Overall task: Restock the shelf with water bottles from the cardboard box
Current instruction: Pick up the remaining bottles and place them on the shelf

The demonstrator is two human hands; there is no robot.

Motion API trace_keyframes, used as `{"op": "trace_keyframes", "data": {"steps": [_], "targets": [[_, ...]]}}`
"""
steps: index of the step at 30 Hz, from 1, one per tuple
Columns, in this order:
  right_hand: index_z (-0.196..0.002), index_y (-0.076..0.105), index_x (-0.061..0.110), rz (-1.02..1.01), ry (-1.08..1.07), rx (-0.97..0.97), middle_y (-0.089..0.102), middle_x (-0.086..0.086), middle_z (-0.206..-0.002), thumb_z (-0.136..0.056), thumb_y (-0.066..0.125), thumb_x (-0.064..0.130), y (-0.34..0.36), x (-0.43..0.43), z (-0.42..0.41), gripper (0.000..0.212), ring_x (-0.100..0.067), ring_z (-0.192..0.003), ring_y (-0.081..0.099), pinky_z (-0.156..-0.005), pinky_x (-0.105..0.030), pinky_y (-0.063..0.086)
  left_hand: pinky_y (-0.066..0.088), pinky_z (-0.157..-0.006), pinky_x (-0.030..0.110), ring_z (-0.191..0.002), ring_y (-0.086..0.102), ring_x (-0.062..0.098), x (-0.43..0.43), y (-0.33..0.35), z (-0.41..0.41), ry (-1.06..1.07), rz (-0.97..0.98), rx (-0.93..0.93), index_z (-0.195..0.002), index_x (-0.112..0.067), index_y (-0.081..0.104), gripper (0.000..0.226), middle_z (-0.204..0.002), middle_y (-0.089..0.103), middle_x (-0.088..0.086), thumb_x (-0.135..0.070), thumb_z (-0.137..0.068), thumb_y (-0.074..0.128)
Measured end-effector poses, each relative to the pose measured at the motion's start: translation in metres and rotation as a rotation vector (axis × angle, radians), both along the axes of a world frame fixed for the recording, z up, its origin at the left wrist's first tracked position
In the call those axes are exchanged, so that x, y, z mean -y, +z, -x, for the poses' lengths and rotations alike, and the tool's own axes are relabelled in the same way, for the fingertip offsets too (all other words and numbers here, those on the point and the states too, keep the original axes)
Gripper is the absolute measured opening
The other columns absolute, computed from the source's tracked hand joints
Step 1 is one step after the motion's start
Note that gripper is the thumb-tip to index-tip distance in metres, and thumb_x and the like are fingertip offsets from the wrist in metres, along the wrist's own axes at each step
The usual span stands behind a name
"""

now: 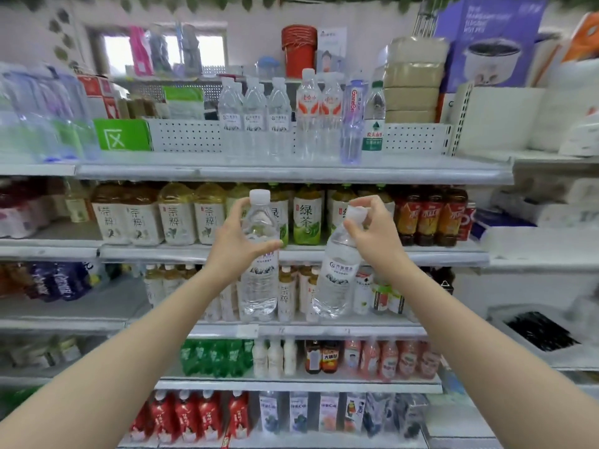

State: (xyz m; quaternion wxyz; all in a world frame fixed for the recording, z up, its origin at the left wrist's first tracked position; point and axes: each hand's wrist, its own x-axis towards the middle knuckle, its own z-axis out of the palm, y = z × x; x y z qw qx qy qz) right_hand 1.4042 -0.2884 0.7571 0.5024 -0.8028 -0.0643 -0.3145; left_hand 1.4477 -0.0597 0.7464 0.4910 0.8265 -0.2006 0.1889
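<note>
- While both arms reach toward store shelving, each hand carries one water bottle in front of the middle tiers, near the viewer.
- The left hand (238,244) wraps fingers and thumb round the shoulder of an upright bottle (261,286), with its cap at the top.
- The right hand (376,238) pinches the white cap (356,215) of a second bottle (335,286) between fingertips and thumb. This bottle hangs tilted, its base swung toward the left one; the two are near each other but apart.
- The step appears to be carrying the pair up for placing. The cardboard box is not in view.
- The likely target is the top shelf (162,171), far and above the hands. A row of matching bottles (254,123) stands there near the centre, with bare shelf to its left.
- The next move calls for lifting both bottles over the shelf lip and righting the tilted one. Each must then go down upright beside the row without knocking its neighbours.
- Both bottles are clear thin plastic, ribbed in rings below a white label with blue print. They look full, so probably heavy for a cap pinch.
- The shelves are pale grey metal with a perforated back panel (184,136). Tea bottles (306,215) stand behind the hands.
</note>
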Motion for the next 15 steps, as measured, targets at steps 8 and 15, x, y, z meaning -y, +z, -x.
{"op": "trace_keyframes", "data": {"steps": [8, 15], "targets": [[-0.111, 0.048, 0.016, 0.010, 0.036, 0.041, 0.057, -0.006, -0.092, -0.091, 0.057, 0.005, 0.035, 0.001, -0.040, 0.024, -0.007, -0.065, 0.050, -0.052, -0.011, 0.040, 0.042, -0.095, 0.030, -0.117, 0.051, 0.016, -0.009, 0.032, -0.026, 0.068, 0.009, 0.053, -0.138, -0.024, 0.034, 0.090, -0.130, 0.054, 0.005, -0.032, -0.063, 0.084], [-0.113, 0.047, 0.017, 0.026, 0.071, 0.119, 0.056, -0.006, -0.096, -0.093, 0.056, 0.007, 0.069, -0.001, -0.091, 0.025, -0.012, -0.076, 0.056, -0.056, -0.009, 0.046, 0.044, -0.083, 0.028, -0.098, 0.055, 0.010, -0.008, 0.065, -0.064, 0.147, 0.074, 0.096, -0.135, -0.026, 0.036, 0.085, -0.114, 0.058, 0.000, -0.027, -0.065, 0.084]]}}
